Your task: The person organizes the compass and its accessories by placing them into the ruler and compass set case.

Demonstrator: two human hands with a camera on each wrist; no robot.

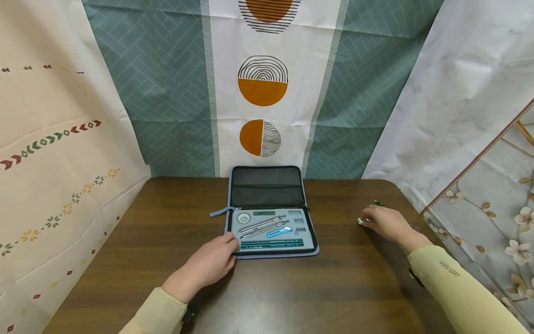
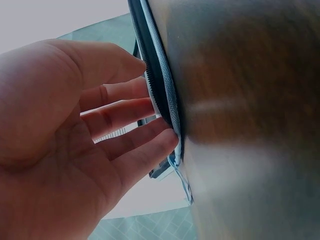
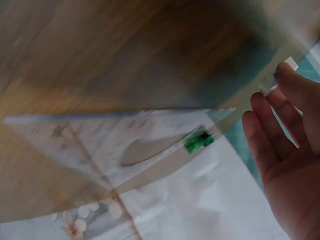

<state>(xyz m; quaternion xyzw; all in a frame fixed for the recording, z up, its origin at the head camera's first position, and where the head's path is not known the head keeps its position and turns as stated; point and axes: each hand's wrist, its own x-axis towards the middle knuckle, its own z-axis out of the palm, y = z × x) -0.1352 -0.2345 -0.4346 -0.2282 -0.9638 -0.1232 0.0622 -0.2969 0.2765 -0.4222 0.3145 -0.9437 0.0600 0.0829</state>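
- The worktop (image 1: pixel 292 297) is dark brown wood grain.
- An open zip case (image 1: pixel 269 211) of drawing tools lies flat on it, its near-left corner touching the left hand (image 1: pixel 208 266).
- A small clear block (image 1: pixel 362 221) lies at the right hand's (image 1: pixel 385 224) fingertips.
- A small green piece (image 1: pixel 378 202) lies just beyond that hand.

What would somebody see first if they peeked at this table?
Probably the open zip case in the middle of the wooden table, its tray holding a blue cutter, a compass and green pencils. The left hand touches its near corner, while the right hand rests on a small clear piece near the right edge.
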